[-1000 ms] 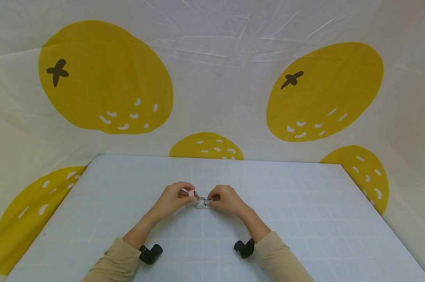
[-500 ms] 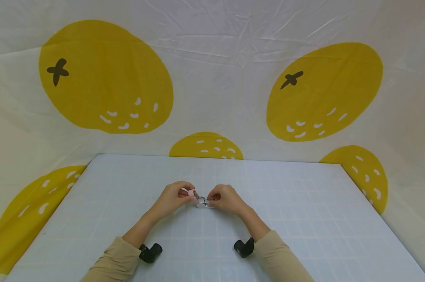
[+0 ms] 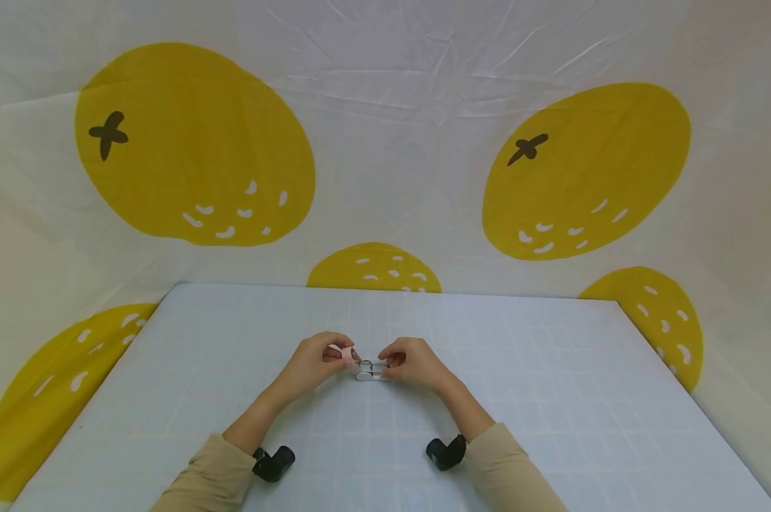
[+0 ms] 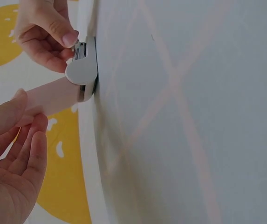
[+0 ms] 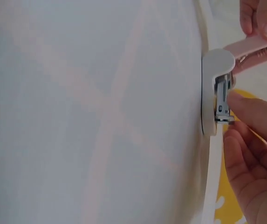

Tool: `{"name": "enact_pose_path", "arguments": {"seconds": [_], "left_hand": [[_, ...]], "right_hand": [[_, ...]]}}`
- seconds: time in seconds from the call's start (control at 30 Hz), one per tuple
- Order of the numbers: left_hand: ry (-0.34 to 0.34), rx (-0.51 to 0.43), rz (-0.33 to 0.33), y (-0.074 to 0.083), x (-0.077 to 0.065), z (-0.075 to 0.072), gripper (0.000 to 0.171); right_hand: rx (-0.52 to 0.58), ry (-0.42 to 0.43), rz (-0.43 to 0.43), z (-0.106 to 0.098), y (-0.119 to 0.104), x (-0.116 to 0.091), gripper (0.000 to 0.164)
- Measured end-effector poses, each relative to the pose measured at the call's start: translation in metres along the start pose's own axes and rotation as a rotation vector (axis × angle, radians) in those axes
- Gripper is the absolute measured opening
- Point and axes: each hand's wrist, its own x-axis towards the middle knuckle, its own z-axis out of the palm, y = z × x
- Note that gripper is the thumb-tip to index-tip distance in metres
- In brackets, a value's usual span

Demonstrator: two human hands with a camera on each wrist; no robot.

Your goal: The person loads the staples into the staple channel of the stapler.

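Observation:
A small stapler stands on the table with its pink top arm (image 4: 54, 95) swung up from its white base (image 5: 209, 93). My left hand (image 3: 311, 358) grips the raised pink arm between thumb and fingers. At the opposite end, my right hand (image 3: 416, 364) has its thumb and fingers around the exposed metal magazine (image 5: 223, 95). The right thumb touches the magazine's side in the right wrist view; the fingers are partly hidden behind it. Whether a strip of staples lies inside the magazine is too small to tell.
A pale blue tabletop (image 3: 232, 398) with a light grid spreads around the hands. Behind it hangs a white curtain (image 3: 398, 156) printed with yellow fruit. A black wrist camera (image 3: 273, 464) sits at the left wrist, and another black camera (image 3: 446, 453) at the right.
My right hand has shifted very slightly to the right, and its thumb and forefinger have parted a little. The left hand keeps its hold on the pink arm.

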Motion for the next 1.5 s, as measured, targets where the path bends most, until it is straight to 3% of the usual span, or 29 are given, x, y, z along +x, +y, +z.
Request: {"name": "enact_pose_path", "arguments": {"seconds": [0.37, 0.57, 0.73, 0.97, 1.23, 1.5], "left_hand": [[0.004, -0.014, -0.061, 0.002, -0.002, -0.001, 0.025], [-0.011, -0.010, -0.028, 0.000, -0.001, 0.000, 0.026], [0.001, -0.023, -0.029, 0.000, -0.001, 0.000, 0.025], [0.005, -0.039, 0.021, 0.001, 0.001, 0.004, 0.026], [0.029, -0.073, -0.017, 0.003, 0.002, 0.008, 0.029], [-0.032, -0.116, 0.038, 0.002, 0.008, 0.006, 0.028]], "right_hand": [[0.098, -0.018, 0.108, 0.000, 0.013, -0.007, 0.028], [0.185, -0.016, 0.180, -0.001, 0.018, -0.007, 0.032], [0.180, -0.024, 0.174, 0.000, 0.018, -0.005, 0.030], [0.183, -0.029, 0.233, 0.000, 0.018, -0.004, 0.027], [0.195, -0.045, 0.231, -0.002, 0.017, -0.003, 0.026], [0.212, -0.065, 0.248, -0.004, 0.017, -0.003, 0.025]]}}
